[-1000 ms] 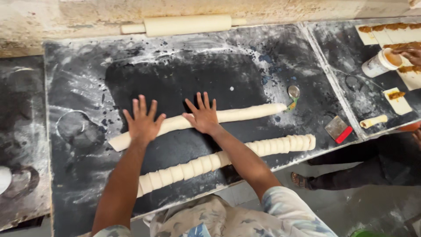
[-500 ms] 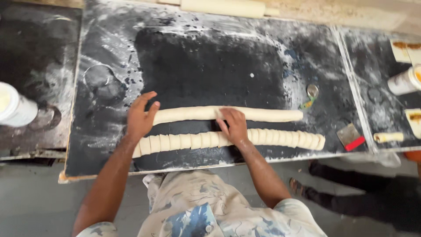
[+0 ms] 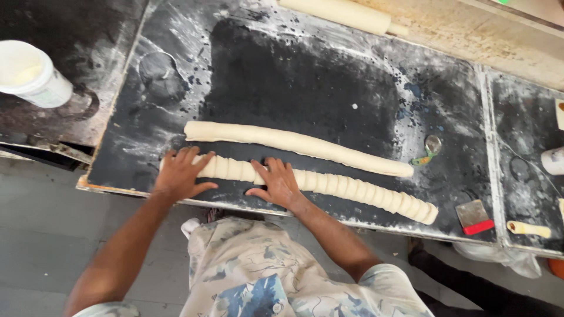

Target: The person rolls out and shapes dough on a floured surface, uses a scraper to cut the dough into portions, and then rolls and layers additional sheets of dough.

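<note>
Two long dough rolls lie side by side on a dark, floury worktop (image 3: 305, 76). The far roll (image 3: 294, 142) is smooth and uncut. The near roll (image 3: 352, 189) is scored into several slices still lying together. My left hand (image 3: 178, 175) lies flat with spread fingers on the left end of the sliced roll. My right hand (image 3: 279, 183) rests palm down on the same roll, a little right of the left one. Neither hand grips anything.
A white tub (image 3: 32, 73) stands at the far left. A wooden rolling pin (image 3: 341, 13) lies along the back edge. A small wheel cutter (image 3: 430, 148), a red-handled scraper (image 3: 474, 216) and a small dough piece (image 3: 529, 229) sit to the right.
Both hands have come back from the smooth far roll to the sliced near roll. The view has shifted left and closer.
</note>
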